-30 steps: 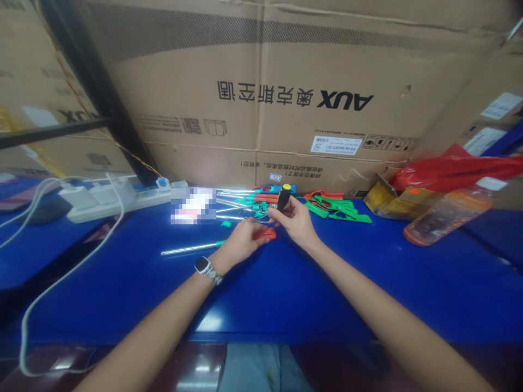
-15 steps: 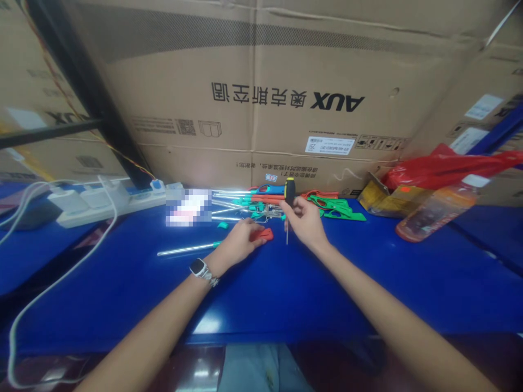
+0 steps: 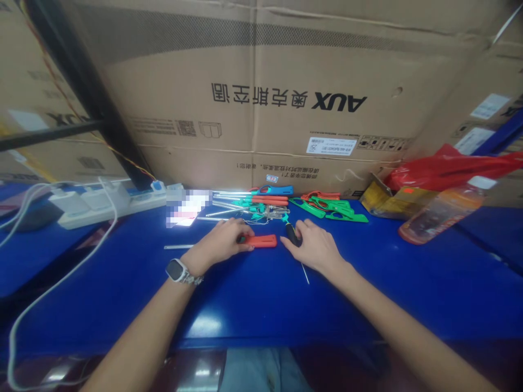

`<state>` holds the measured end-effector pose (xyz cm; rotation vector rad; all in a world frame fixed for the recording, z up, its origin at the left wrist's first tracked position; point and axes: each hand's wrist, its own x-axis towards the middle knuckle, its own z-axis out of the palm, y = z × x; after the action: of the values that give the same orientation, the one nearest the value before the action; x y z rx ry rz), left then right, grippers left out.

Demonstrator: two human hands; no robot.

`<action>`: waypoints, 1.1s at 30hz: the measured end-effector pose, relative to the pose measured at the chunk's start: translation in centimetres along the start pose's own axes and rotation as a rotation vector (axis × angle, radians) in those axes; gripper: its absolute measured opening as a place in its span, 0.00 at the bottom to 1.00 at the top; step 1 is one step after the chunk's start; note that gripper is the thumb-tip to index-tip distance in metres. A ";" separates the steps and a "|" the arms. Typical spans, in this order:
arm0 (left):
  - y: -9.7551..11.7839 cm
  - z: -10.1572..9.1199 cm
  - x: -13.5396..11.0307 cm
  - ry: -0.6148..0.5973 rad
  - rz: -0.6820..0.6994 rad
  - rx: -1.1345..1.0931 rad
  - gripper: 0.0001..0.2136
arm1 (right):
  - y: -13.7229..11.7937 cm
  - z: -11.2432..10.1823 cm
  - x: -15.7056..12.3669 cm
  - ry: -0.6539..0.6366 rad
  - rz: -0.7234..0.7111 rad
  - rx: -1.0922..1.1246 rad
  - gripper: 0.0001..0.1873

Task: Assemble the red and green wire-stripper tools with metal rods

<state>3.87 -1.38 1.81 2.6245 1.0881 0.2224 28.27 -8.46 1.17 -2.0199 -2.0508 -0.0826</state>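
Observation:
My left hand [image 3: 223, 242] rests on the blue table [image 3: 261, 299], fingers curled over the left end of a flat red plastic handle [image 3: 263, 240] that lies on the surface. My right hand [image 3: 315, 249] lies just right of it, closed over a small screwdriver with a black handle [image 3: 293, 234]. The handle's end peeks out past my fingers. Its thin metal shaft [image 3: 304, 273] sticks out under my palm, pointing towards me along the table. A watch sits on my left wrist [image 3: 176, 270].
Behind my hands lies a pile of green, red and blue handles with metal rods [image 3: 265, 206]. A loose rod [image 3: 178, 246] lies left. A power strip [image 3: 106, 198] with white cables is far left. A bottle [image 3: 445, 212] and red bag [image 3: 449, 169] are right. A cardboard box [image 3: 261, 98] walls the back.
My right hand brought the screwdriver down from upright in the air to lie low on the table. My left hand drew back slightly, so more of the red handle shows.

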 end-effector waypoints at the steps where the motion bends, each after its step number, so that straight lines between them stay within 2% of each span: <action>1: 0.2 0.1 0.0 0.012 0.018 0.001 0.11 | -0.2 -0.1 0.1 0.056 -0.076 0.044 0.19; 3: 0.9 0.4 0.1 0.062 0.064 0.006 0.11 | -0.5 -0.2 0.5 0.098 -0.283 0.135 0.21; 5: 1.7 0.6 0.3 0.125 0.116 0.003 0.11 | -0.9 -0.4 1.0 0.048 -0.461 0.192 0.23; 7: 2.3 0.6 0.4 0.189 0.163 0.000 0.12 | -1.0 -0.5 1.6 -0.007 -0.528 0.226 0.20; 10: 2.3 0.0 0.7 0.286 0.165 0.003 0.15 | -0.2 -1.0 2.5 0.012 -0.536 0.290 0.15; 13: 0.8 -1.5 1.3 0.358 0.109 0.063 0.21 | 1.5 -1.3 3.8 0.088 -0.524 0.336 0.15; 14: 0.0 -2.2 1.7 0.353 0.106 0.111 0.18 | 2.1 -1.3 4.5 0.108 -0.501 0.348 0.14; 16: -1.5 -3.5 3.0 0.318 0.114 0.181 0.13 | 3.1 -0.9 6.2 0.134 -0.441 0.363 0.16; 20: -3.9 -5.0 7.1 0.308 0.052 0.255 0.14 | 3.8 0.7 10.5 0.176 -0.355 0.327 0.20; 25: -5.5 -3.9 11.1 0.287 -0.050 0.293 0.15 | 3.7 3.0 14.4 0.148 -0.319 0.278 0.22; 29: -6.8 -2.5 11.6 0.270 -0.056 0.263 0.17 | 3.9 3.9 14.9 0.154 -0.330 0.261 0.23; 33: -7.7 -1.9 11.3 0.288 -0.020 0.243 0.19 | 4.0 4.0 14.4 0.177 -0.328 0.278 0.23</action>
<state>6.19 12.22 1.43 2.8575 1.3064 0.5064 31.71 6.61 -0.08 -1.4518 -2.1250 -0.0343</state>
